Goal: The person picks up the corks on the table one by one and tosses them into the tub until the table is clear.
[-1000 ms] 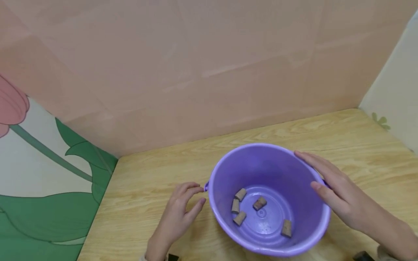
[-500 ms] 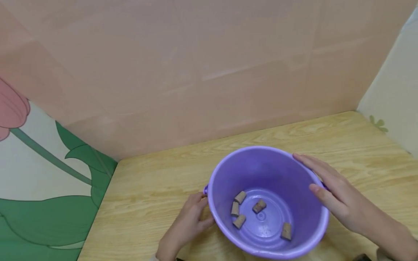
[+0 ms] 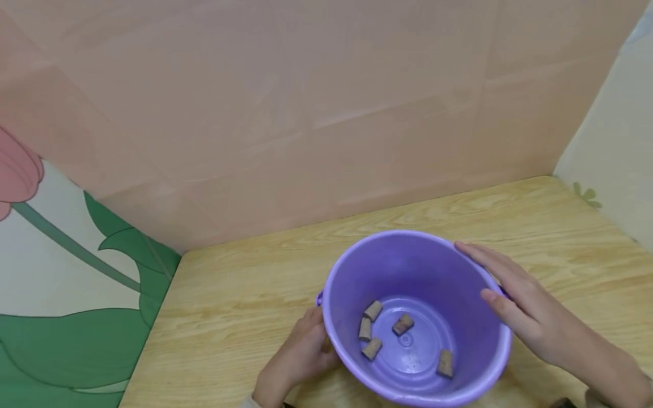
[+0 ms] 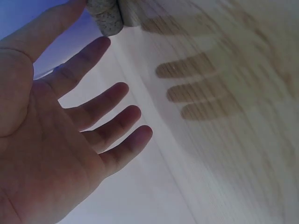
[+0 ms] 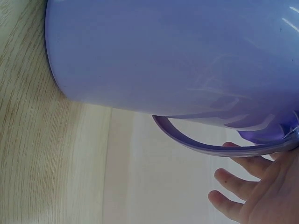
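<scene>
In the head view a purple bucket point(image 3: 408, 260) stands on the table, with several corks point(image 3: 403, 324) on its floor. My right hand point(image 3: 530, 314) rests on its right rim. The thumb reaches over the inner side and the other fingers lie fairly straight. In the right wrist view these fingers show beside the bucket's curved handle point(image 5: 201, 145). My left hand point(image 3: 306, 354) is low by the bucket's left side, its fingertips hidden behind the wall. The left wrist view shows its fingers spread, with thumb and index fingertips right at a cork point(image 4: 106, 19) outside the bucket.
The wood-grain table point(image 3: 245, 283) extends around the bucket. A pale pink backdrop point(image 3: 285, 113) stands behind it. On the left is a panel point(image 3: 51, 283) with a tulip and green leaves, and a light wall point(image 3: 622, 147) rises at the right.
My left hand has moved right and slightly down, from beside the bucket's handle mount to partly behind its left wall. The right hand stays on the rim. The corks inside have not moved.
</scene>
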Action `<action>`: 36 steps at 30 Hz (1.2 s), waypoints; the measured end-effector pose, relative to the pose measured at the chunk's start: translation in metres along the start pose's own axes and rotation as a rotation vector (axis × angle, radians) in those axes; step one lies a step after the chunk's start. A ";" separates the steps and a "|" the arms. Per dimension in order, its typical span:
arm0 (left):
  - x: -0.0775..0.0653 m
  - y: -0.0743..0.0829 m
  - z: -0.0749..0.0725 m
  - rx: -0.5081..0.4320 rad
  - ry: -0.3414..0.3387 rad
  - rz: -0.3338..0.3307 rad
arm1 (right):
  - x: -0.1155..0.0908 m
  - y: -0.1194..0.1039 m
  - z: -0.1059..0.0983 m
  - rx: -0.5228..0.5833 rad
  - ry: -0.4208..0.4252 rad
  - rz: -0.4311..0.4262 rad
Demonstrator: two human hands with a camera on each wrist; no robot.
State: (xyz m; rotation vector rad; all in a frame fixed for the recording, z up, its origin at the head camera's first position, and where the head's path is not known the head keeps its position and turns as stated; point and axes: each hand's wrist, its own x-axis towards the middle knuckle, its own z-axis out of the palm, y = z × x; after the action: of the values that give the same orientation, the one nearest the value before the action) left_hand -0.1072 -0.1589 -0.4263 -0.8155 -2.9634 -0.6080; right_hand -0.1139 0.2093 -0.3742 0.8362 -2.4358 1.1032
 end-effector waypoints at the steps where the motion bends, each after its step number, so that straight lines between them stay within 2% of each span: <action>1: 0.000 0.000 0.000 0.000 -0.005 -0.002 | 0.000 0.000 0.000 0.000 0.001 0.000; 17: -0.003 0.000 0.000 -0.014 -0.031 0.015 | 0.002 -0.005 -0.001 -0.002 -0.001 -0.019; 22: -0.004 -0.003 -0.002 0.010 -0.005 0.033 | 0.001 -0.004 -0.001 -0.001 0.001 -0.019; 24: -0.005 -0.005 -0.006 0.007 0.016 0.010 | 0.001 -0.004 -0.001 0.000 0.001 -0.019; 31: -0.011 -0.010 -0.023 -0.050 0.084 -0.141 | 0.002 -0.005 -0.001 0.002 0.004 -0.019; 36: -0.014 -0.011 -0.031 -0.044 0.145 -0.191 | 0.002 -0.004 0.000 0.000 0.005 -0.024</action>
State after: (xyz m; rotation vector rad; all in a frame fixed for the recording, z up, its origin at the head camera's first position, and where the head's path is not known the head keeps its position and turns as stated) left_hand -0.1037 -0.1860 -0.4033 -0.4702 -2.9233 -0.7091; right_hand -0.1130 0.2069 -0.3708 0.8597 -2.4154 1.0958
